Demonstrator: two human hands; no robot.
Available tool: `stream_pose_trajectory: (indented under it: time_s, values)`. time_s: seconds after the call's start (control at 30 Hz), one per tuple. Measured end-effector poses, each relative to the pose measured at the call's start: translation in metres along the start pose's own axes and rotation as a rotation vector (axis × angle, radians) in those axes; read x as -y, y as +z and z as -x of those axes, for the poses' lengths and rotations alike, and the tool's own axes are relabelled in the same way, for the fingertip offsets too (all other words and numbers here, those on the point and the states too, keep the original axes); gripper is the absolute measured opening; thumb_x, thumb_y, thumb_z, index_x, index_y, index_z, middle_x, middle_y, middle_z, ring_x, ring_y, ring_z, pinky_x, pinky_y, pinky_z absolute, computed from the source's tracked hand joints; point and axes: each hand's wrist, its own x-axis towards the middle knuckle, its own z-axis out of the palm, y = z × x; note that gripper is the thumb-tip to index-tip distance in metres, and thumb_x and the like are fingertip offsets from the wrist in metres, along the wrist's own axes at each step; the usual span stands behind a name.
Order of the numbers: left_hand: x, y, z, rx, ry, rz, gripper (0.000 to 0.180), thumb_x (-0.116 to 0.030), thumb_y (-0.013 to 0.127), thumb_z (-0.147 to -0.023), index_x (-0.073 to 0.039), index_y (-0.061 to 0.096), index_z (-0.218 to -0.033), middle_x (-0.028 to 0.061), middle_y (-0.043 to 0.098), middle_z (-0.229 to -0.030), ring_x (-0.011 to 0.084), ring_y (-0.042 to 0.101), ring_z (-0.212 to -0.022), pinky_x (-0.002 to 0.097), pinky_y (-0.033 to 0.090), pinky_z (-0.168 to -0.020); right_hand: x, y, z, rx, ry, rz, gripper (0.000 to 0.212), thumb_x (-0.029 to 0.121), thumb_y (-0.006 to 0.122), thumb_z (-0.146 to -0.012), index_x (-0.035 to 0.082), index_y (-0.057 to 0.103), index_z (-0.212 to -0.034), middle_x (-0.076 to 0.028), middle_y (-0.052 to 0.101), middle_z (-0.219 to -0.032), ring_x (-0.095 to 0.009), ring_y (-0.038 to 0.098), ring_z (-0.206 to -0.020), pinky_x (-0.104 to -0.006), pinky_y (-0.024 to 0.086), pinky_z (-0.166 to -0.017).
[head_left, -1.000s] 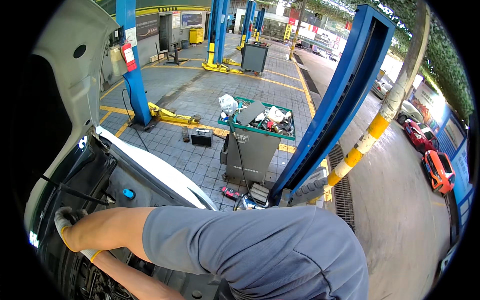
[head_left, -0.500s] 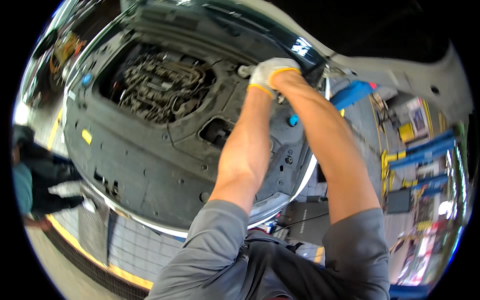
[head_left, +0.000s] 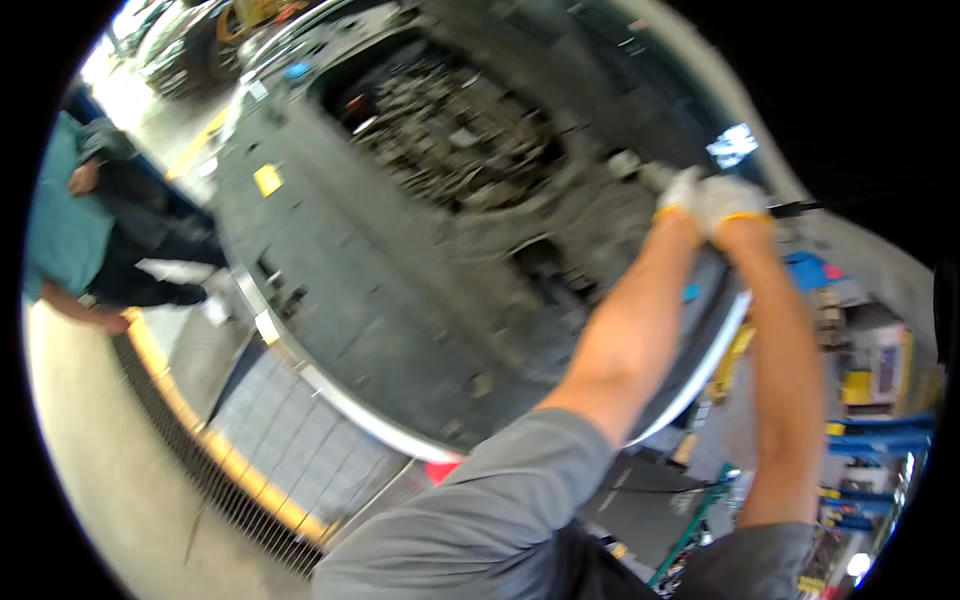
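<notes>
Head view: two gloved hands, one engine bay. Left hand (head_left: 682, 192) and right hand (head_left: 735, 203) side by side, practically touching, at the rear corner of the bay on the person's right. Both gloves whitish, one yellow cuff each. Grip: fingers blurred and mostly hidden behind the glove backs, so can't tell on either whether it's clenched, released or grasping something. Nearest to the left is one pale round knob (head_left: 624, 163); nearest to the right is one black rod (head_left: 797, 208), contact unclear.

Count on the bay: one dark cover panel (head_left: 400, 290), one exposed engine (head_left: 470, 140), one smaller cutout (head_left: 545, 262) between engine and left forearm (head_left: 640, 320), two blue caps (one at the far corner (head_left: 298, 71), one partly behind that forearm (head_left: 691, 292)), one yellow label (head_left: 268, 180). One raised hood (head_left: 880, 262) on the right.

Looks: cover is matt grey-black, dusty, dotted with small holes. Engine sits in a large rounded opening, grey-brown, grimy, packed with small parts. Front body edge (head_left: 350, 410) is white and curved.

One co-worker (head_left: 80, 230), teal top, dark trousers, well apart on the left. One floor grate (head_left: 215, 475) beside a yellow line.
</notes>
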Motion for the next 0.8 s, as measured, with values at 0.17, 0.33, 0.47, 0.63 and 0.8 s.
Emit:
stream_pose_trajectory:
  time_s: [0.17, 0.33, 0.47, 0.63, 0.8]
  values:
    - [-0.017, 0.001, 0.015, 0.071, 0.006, 0.125, 0.041, -0.036, 0.057, -0.090, -0.001, 0.064, -0.111, 0.0186, 0.072, -0.110, 0.0376, 0.068, -0.099, 0.0510, 0.055, -0.091, 0.007, 0.002, -0.033, 0.071, -0.041, 0.103, 0.037, 0.022, 0.049, -0.098, 0.006, 0.075, -0.120, -0.019, 0.071, -0.126, -0.037, 0.070, -0.115, -0.0473, 0.056, -0.098]
    - [0.002, 0.013, 0.041, 0.211, -0.059, 0.121, 0.051, -0.048, 0.044, -0.099, -0.007, 0.067, -0.117, 0.0162, 0.073, -0.119, 0.0361, 0.067, -0.110, 0.0507, 0.052, -0.099, -0.002, 0.010, -0.036, 0.037, 0.056, 0.090, 0.035, 0.020, 0.051, -0.098, 0.006, 0.075, -0.118, -0.022, 0.072, -0.122, -0.037, 0.071, -0.113, -0.0468, 0.057, -0.096]
    - [-0.025, 0.012, 0.046, 0.207, -0.046, 0.114, 0.048, -0.048, 0.043, -0.102, -0.010, 0.067, -0.120, 0.0119, 0.072, -0.121, 0.0314, 0.067, -0.111, 0.0471, 0.051, -0.101, 0.016, -0.007, -0.034, 0.018, 0.060, 0.109, 0.034, 0.022, 0.054, -0.097, 0.008, 0.074, -0.121, -0.018, 0.072, -0.125, -0.034, 0.070, -0.117, -0.0456, 0.057, -0.096]
    - [-0.029, 0.015, 0.048, 0.146, -0.086, 0.092, 0.047, -0.049, 0.043, -0.103, -0.010, 0.065, -0.121, 0.0115, 0.071, -0.121, 0.0315, 0.065, -0.114, 0.0471, 0.050, -0.103, 0.016, -0.018, -0.023, -0.005, 0.006, 0.083, 0.033, 0.019, 0.051, -0.100, 0.008, 0.076, -0.118, -0.018, 0.073, -0.122, -0.033, 0.071, -0.114, -0.0433, 0.058, -0.095]
    - [-0.023, -0.010, 0.016, 0.364, 0.038, 0.109, 0.057, -0.055, 0.038, -0.104, -0.009, 0.064, -0.127, 0.0146, 0.070, -0.126, 0.0352, 0.064, -0.115, 0.0493, 0.050, -0.103, 0.023, 0.002, -0.035, -0.127, -0.041, 0.120, 0.028, 0.017, 0.055, -0.098, 0.009, 0.078, -0.113, -0.014, 0.075, -0.119, -0.031, 0.073, -0.109, -0.0439, 0.060, -0.089]
